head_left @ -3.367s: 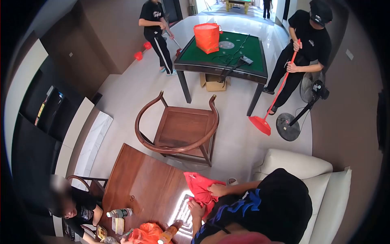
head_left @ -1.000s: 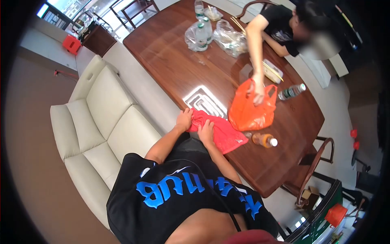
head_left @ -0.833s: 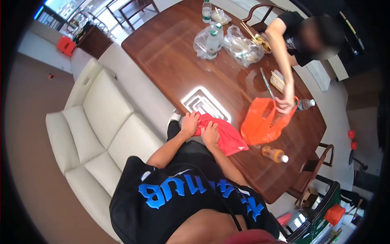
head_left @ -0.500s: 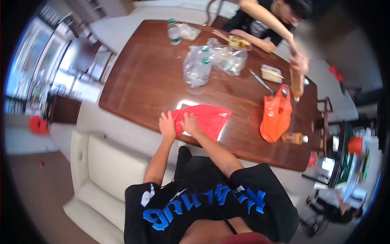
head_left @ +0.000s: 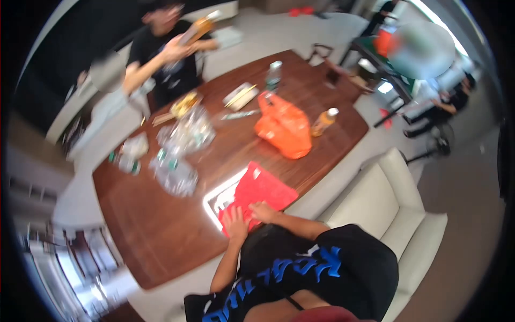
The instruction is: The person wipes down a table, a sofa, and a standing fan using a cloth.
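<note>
A red plastic bag (head_left: 266,190) lies spread flat at the near edge of the wooden table. My left hand (head_left: 235,223) rests on its lower left part with fingers spread. Close beside it, my right hand (head_left: 262,212) has its fingers curled against the bag's near side and appears to pinch the plastic. The fingertips of that hand are small and partly hidden.
Beyond the red bag stands an orange plastic bag (head_left: 283,129), with a tea bottle (head_left: 324,122) beside it. Clear bags with bottles (head_left: 174,173), a food tray (head_left: 241,97) and a water bottle (head_left: 273,76) are on the table (head_left: 155,231). Across it, a person holds a bottle (head_left: 199,29).
My view has swung right, so the table appears rotated. My left hand's fingers have spread flat on the red bag. The person opposite has raised the bottle from beside the orange bag.
</note>
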`<state>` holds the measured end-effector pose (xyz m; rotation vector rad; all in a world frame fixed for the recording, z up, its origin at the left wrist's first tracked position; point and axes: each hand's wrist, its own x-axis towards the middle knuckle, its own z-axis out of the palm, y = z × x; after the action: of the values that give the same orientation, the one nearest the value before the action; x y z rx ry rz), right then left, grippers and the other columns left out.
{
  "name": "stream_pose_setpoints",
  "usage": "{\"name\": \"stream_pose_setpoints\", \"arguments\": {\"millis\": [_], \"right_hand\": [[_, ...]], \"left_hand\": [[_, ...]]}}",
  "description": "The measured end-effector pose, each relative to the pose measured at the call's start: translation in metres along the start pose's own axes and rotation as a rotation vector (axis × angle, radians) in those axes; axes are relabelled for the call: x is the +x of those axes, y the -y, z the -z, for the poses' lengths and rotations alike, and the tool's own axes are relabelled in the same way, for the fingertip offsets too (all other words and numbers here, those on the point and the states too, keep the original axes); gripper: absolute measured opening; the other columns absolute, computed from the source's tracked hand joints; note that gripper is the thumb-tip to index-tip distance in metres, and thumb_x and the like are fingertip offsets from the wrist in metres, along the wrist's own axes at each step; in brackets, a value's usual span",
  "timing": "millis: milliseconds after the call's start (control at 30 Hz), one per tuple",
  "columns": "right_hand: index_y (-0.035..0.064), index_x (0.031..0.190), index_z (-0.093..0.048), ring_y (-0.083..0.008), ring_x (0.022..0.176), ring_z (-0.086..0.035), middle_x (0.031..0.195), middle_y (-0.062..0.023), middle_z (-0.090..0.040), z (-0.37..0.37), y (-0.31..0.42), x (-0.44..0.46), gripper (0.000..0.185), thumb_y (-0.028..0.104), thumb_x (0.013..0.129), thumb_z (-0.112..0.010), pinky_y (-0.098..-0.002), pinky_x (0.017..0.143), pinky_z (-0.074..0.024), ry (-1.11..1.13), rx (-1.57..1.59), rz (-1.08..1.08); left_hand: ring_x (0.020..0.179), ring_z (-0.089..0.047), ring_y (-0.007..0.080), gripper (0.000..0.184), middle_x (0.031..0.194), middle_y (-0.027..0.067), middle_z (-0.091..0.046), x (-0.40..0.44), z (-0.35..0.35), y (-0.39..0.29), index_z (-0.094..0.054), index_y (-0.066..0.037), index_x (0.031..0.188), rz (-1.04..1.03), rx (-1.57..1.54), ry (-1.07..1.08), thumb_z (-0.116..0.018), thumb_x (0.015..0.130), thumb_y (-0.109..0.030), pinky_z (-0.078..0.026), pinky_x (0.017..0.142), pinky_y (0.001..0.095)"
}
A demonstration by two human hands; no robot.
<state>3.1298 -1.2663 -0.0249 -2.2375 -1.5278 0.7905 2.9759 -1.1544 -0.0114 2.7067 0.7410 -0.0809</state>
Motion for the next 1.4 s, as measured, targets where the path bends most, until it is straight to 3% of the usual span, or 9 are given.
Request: {"name": "stream_pose_setpoints", "arguments": {"millis": [67, 200, 333, 433, 767, 1067, 1167, 1300, 1400], "right_hand": [[0.0020, 0.114, -0.053, -0.0388, 0.108, -0.060, 0.108, -0.0213, -0.063, -0.011, -0.016, 0.046, 0.036, 0.028, 0.090, -0.059, -0.0509, 0.093, -0.0453, -0.250, 0.079, -0.023], [0.0090, 0.133, -0.049, -0.0356, 0.133, -0.044, 0.138, -0.0199, -0.049, 0.066, -0.007, 0.116, 0.048, 0.035, 0.093, -0.058, -0.0583, 0.105, -0.0358, -0.120, 0.273, -0.165], [0.0182, 0.144, -0.044, -0.0370, 0.146, -0.024, 0.155, -0.0140, -0.034, 0.103, -0.010, 0.077, 0.057, 0.034, 0.092, -0.061, -0.0661, 0.108, -0.0286, -0.162, -0.117, -0.385], [0.0191, 0.148, -0.041, -0.0356, 0.147, -0.024, 0.158, -0.0121, -0.030, 0.040, -0.062, 0.024, 0.062, 0.033, 0.091, -0.062, -0.0638, 0.111, -0.0265, -0.241, -0.209, -0.149], [0.0170, 0.134, -0.056, -0.0356, 0.145, -0.028, 0.155, -0.0112, -0.035, 0.031, -0.063, -0.116, 0.048, 0.028, 0.088, -0.065, -0.0628, 0.113, -0.0237, -0.221, -0.161, -0.079], [0.0013, 0.129, -0.056, -0.0343, 0.147, -0.024, 0.156, -0.0154, -0.033, -0.013, 0.045, 0.002, 0.049, 0.030, 0.090, -0.061, -0.0545, 0.119, -0.0172, -0.121, -0.056, 0.112], [0.0060, 0.134, -0.054, -0.0310, 0.149, -0.020, 0.157, -0.0132, -0.031, -0.038, 0.089, -0.013, 0.054, 0.029, 0.086, -0.065, -0.0525, 0.120, -0.0130, 0.023, 0.013, 0.333], [0.0151, 0.137, -0.053, -0.0291, 0.149, -0.020, 0.159, -0.0086, -0.030, -0.071, 0.127, 0.012, 0.054, 0.033, 0.087, -0.065, -0.0507, 0.121, -0.0141, 0.065, -0.131, 0.611], [0.0204, 0.140, -0.052, -0.0287, 0.149, -0.021, 0.160, -0.0069, -0.029, -0.090, 0.162, 0.056, 0.053, 0.035, 0.090, -0.062, -0.0500, 0.121, -0.0145, 0.051, -0.118, 0.611]], "left_hand": [[0.146, -0.018, 0.0451, 0.075, 0.157, 0.0098, -0.033, 0.049, 0.010, 0.013, -0.041, -0.016, 0.149, 0.040, 0.102, 0.023, -0.064, 0.087, -0.051, -0.018, 0.118, 0.0579], [0.148, -0.011, 0.0445, 0.082, 0.163, 0.0082, -0.021, 0.147, 0.036, 0.044, -0.033, -0.019, 0.153, 0.231, 0.139, 0.094, -0.066, 0.086, -0.051, -0.015, 0.114, 0.0677], [0.147, -0.011, 0.0465, 0.097, 0.163, 0.0112, -0.015, 0.182, 0.124, -0.042, -0.027, -0.017, 0.155, 0.449, -0.203, 0.055, -0.073, 0.078, -0.055, -0.011, 0.112, 0.0710], [0.148, -0.003, 0.0480, 0.094, 0.164, 0.0098, -0.015, 0.180, 0.105, -0.081, -0.031, -0.033, 0.153, 0.276, -0.027, 0.375, -0.074, 0.074, -0.061, -0.005, 0.097, 0.0870], [0.130, -0.035, 0.0409, 0.062, 0.139, 0.0079, -0.040, 0.039, 0.021, -0.103, -0.048, -0.030, 0.139, -0.189, 0.085, 0.336, -0.072, 0.083, -0.037, -0.033, 0.097, 0.0769], [0.119, -0.042, 0.0424, 0.056, 0.131, 0.0132, -0.042, -0.009, 0.029, -0.033, -0.052, -0.021, 0.129, 0.493, 0.002, 0.024, -0.077, 0.079, -0.030, -0.047, 0.090, 0.0631], [0.126, -0.038, 0.0416, 0.064, 0.141, 0.0107, -0.037, -0.085, 0.035, 0.027, -0.049, -0.022, 0.133, 0.635, -0.051, 0.058, -0.079, 0.077, -0.032, -0.045, 0.096, 0.0595], [0.134, -0.030, 0.0476, 0.089, 0.157, 0.0109, -0.024, -0.149, 0.034, 0.089, -0.037, -0.023, 0.148, 0.879, -0.026, -0.361, -0.082, 0.074, -0.044, -0.034, 0.106, 0.0632], [0.137, -0.027, 0.0486, 0.093, 0.160, 0.0117, -0.020, -0.154, 0.049, 0.137, -0.033, -0.025, 0.152, 1.017, 0.124, -0.205, -0.076, 0.075, -0.055, -0.028, 0.107, 0.0678]]}}
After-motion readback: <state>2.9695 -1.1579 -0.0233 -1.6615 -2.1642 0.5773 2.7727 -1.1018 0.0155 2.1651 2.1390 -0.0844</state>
